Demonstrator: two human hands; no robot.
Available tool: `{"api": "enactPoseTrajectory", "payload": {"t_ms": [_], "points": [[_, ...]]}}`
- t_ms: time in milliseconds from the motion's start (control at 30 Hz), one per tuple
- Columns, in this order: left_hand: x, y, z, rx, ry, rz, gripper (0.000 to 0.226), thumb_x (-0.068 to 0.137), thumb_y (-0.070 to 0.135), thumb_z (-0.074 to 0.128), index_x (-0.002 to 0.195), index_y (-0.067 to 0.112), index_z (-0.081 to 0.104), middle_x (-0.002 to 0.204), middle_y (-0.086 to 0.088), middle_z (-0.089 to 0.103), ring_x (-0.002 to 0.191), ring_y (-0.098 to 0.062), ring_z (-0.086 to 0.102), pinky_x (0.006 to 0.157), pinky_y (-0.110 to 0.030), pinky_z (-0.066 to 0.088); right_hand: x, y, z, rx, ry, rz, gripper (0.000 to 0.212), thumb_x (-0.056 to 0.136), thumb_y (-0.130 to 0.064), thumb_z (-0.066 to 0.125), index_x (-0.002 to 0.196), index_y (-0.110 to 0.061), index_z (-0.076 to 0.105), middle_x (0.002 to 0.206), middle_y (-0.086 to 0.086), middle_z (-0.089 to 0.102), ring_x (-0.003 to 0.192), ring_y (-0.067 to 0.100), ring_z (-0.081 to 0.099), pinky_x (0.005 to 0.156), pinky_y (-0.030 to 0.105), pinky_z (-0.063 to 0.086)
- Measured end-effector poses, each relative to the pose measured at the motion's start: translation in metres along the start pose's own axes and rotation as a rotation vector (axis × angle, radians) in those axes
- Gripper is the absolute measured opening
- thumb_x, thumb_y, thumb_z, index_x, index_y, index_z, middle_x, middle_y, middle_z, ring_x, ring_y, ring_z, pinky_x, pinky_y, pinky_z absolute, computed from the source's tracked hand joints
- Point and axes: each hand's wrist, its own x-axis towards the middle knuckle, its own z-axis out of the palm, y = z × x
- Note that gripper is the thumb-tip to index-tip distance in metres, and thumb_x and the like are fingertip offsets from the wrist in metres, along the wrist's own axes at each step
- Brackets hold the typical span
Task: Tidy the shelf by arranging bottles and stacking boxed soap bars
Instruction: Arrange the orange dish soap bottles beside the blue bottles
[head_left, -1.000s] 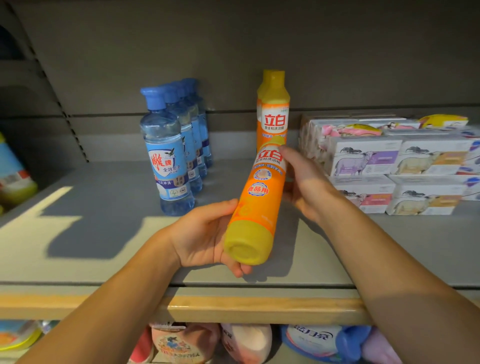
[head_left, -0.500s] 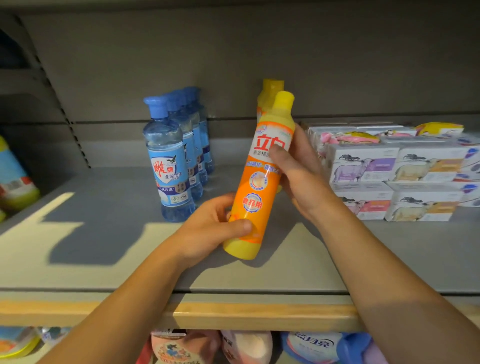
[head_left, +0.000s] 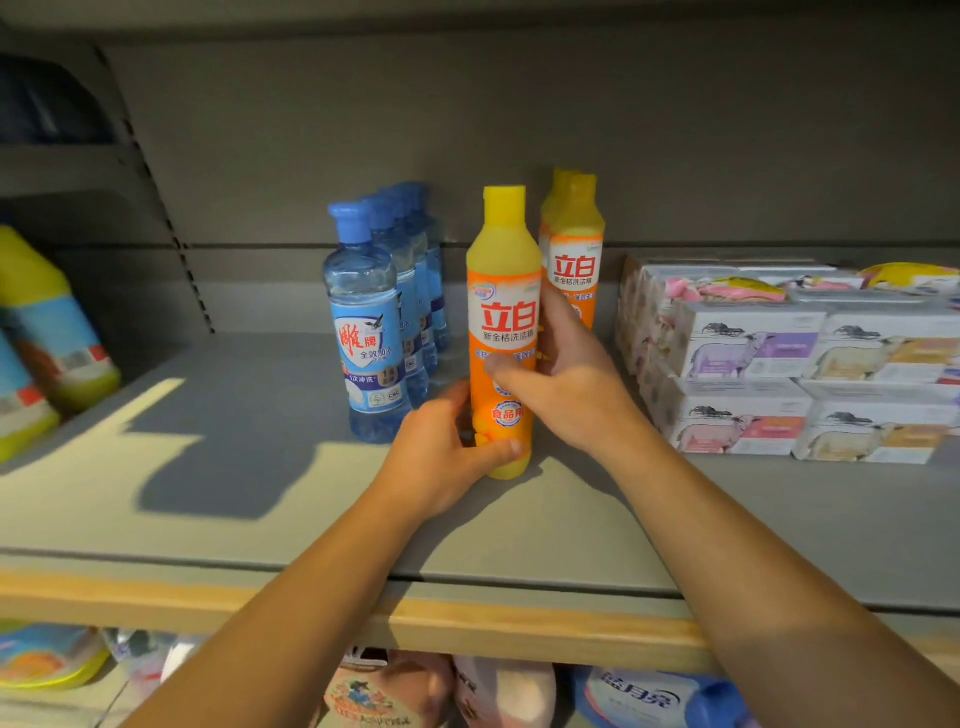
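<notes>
Orange bottle stands upright, both hands' fingers wrapped round it (label forward); slide it flush against its twin.

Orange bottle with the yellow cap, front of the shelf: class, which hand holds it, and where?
Both: the left hand grips the orange plastic bottle near its base, the right hand around its middle.

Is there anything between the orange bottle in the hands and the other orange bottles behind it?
Nothing visible. The orange bottle, gripped by the left hand and right hand, stands upright on the shelf, in front and slightly left of the other orange bottles.
</notes>
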Motion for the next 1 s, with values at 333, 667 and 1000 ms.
{"api": "enactPoseTrajectory", "payload": {"t_ms": [333, 667, 1000], "points": [[-0.028, -0.003, -0.033, 0.342, 0.037, 0.016, 0.039, 0.084, 0.039, 0.069, 0.12, 0.024, 0.063, 0.114, 0.007, 0.069, 0.096, -0.008, 0.065, 0.086, -0.032, 0.056, -0.021, -0.003, -0.001, -0.223, -0.052, 0.109, 0.058, 0.084, -0.036, 0.073, 0.13, -0.044, 0.04, 0.109, -0.028, 0.055, 0.089, -0.015, 0.056, 0.068, 0.003, 0.04], [-0.036, -0.069, -0.111, 0.681, 0.172, -0.195, 0.038, 0.09, 0.04, 0.054, 0.122, 0.022, 0.061, 0.122, -0.007, 0.065, 0.11, -0.032, 0.06, 0.093, -0.041, 0.05, -0.027, 0.01, 0.028, -0.376, 0.019, 0.176, 0.057, 0.089, -0.031, 0.069, 0.135, -0.021, 0.037, 0.131, 0.0, 0.058, 0.098, 0.01, 0.054, 0.084, 0.025, 0.041], [0.008, -0.1, -0.12, 0.756, 0.129, -0.238, 0.043, 0.09, 0.048, 0.04, 0.119, 0.026, 0.062, 0.128, 0.001, 0.063, 0.118, -0.03, 0.055, 0.1, -0.041, 0.043, 0.035, 0.049, 0.058, -0.449, 0.145, 0.226, 0.051, 0.09, -0.032, 0.068, 0.13, -0.013, 0.044, 0.133, 0.007, 0.058, 0.116, 0.028, 0.059, 0.088, 0.03, 0.041]]}}
